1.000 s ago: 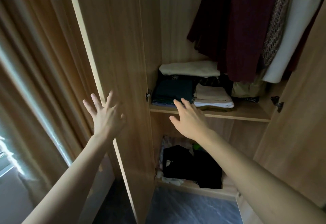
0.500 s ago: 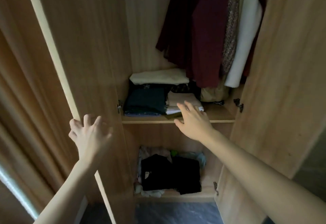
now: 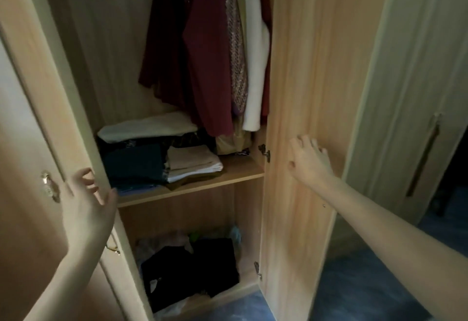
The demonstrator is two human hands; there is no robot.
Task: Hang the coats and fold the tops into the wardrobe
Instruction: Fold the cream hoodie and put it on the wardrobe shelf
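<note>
Lighting is dim throughout. A blue floor (image 3: 367, 293) with faint marbling occupies the lower right of the frame. At the right stands a pale cream panelled door (image 3: 415, 88) fitted with a long vertical bar handle (image 3: 422, 161). Beyond its lower right edge lies a dark, unlit area where no detail is discernible.

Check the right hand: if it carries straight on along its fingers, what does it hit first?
Most likely the inner face of the light wooden right wardrobe door. The right hand, fingers spread, lies on or just off that panel; contact can't be confirmed from this one view.
</note>
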